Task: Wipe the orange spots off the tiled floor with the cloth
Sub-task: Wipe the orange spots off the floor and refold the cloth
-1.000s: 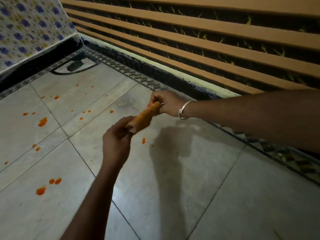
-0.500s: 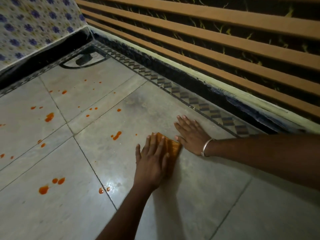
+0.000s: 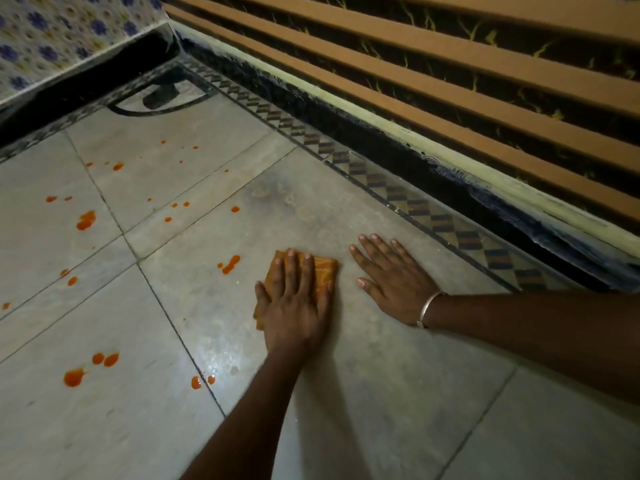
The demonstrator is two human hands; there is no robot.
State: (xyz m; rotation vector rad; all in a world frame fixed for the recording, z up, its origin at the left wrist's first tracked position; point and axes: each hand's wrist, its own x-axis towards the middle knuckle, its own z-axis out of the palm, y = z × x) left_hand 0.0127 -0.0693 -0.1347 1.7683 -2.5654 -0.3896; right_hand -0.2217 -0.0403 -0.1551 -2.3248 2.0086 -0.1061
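A folded orange cloth (image 3: 326, 272) lies flat on the grey tiled floor (image 3: 381, 393). My left hand (image 3: 294, 303) presses down on it with spread fingers and covers most of it. My right hand (image 3: 393, 277), with a metal bangle at the wrist, rests flat and open on the tile just right of the cloth, not touching it. The nearest orange spots (image 3: 229, 264) are a short way left of the cloth. More spots sit at the grout line (image 3: 199, 382), at the lower left (image 3: 73, 377) and further left (image 3: 85, 220).
A patterned border strip (image 3: 398, 188) and a dark skirting run along the striped wall (image 3: 450, 81) on the right. A floor drain (image 3: 161, 95) sits in the far corner under a flowered wall (image 3: 52, 39). Small orange drops are scattered across the far tiles.
One second ago both hands held the rolled cloth in the air. It now lies flat on the floor under my left hand, which has slid slightly forward and left, away from my right hand.
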